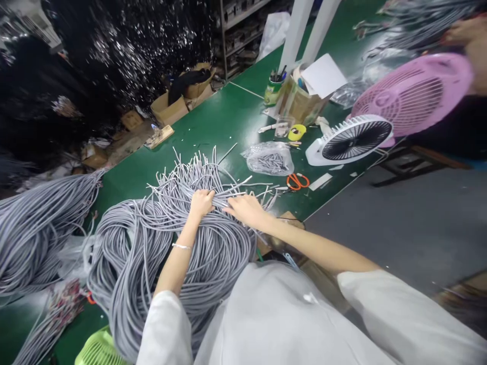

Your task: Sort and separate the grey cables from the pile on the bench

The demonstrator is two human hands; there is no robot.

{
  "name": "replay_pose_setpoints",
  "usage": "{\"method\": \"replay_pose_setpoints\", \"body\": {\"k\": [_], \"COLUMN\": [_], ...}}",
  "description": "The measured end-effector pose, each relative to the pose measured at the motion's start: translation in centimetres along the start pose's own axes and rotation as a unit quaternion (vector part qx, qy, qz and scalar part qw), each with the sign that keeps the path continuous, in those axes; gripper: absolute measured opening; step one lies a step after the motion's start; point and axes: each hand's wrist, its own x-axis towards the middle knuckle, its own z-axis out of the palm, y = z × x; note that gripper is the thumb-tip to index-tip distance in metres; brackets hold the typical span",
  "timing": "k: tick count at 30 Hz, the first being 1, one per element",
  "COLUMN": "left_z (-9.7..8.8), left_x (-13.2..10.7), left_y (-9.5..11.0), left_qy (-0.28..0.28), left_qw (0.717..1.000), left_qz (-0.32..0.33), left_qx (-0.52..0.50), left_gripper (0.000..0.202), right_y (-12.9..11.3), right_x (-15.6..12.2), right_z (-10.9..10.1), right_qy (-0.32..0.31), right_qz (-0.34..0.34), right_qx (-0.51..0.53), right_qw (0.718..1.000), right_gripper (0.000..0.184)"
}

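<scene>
A big heap of coiled grey cables [216,243] lies on the green table [213,121] in front of me. Their cut ends fan out toward the far side. My left hand [202,203] is closed round several of these cables near their ends. Just to its right, my right hand [247,209] has its fingers wrapped on the same strands, palm down. The cables run between the two hands. A clear plastic bag [269,159] of small grey pieces and orange-handled scissors [297,181] lie beyond my right hand.
At right stand a white fan [352,139] and a pink fan [413,94]. A pen tin [272,91] and yellow tape [297,133] sit farther back. More cable bundles [41,228] lie left, with a green basket [99,350] below. Another person's arm [470,45] shows at upper right.
</scene>
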Motion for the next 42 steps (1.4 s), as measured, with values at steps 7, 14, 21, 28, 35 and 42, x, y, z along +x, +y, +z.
{"method": "replay_pose_setpoints", "body": {"k": [7,14,21,28,35,42], "left_z": [-0.2,0.4,1.9,-0.9,-5.4,0.5], "left_x": [-0.6,0.2,-0.2,1.4,5.5,-3.7], "left_y": [-2.2,-0.4,0.7,-5.6,-11.6,-10.2], "left_qy": [-0.009,-0.011,-0.012,0.096,0.182,0.089], "left_qw": [1.0,1.0,0.998,0.974,0.903,0.893], "left_qz": [-0.007,0.005,0.033,-0.173,-0.347,-0.361], "left_qx": [0.006,-0.001,-0.058,-0.108,-0.174,-0.256], "left_gripper": [0.026,0.026,0.023,0.024,0.068,0.056], "right_y": [0.8,-0.7,-0.6,6.5,12.3,9.4], "right_x": [-0.4,0.3,-2.6,-7.7,-2.9,-3.9], "right_z": [0.3,0.7,-0.1,-4.1,-4.9,5.3], "right_qy": [-0.047,-0.031,-0.045,-0.001,0.119,-0.06], "right_qz": [0.011,-0.001,0.002,0.107,0.276,0.2], "right_qx": [0.022,0.01,-0.015,-0.032,-0.01,0.147], "right_qw": [0.999,0.999,0.999,0.994,0.954,0.967], "right_gripper": [0.034,0.037,0.03,0.04,0.043,0.021]}}
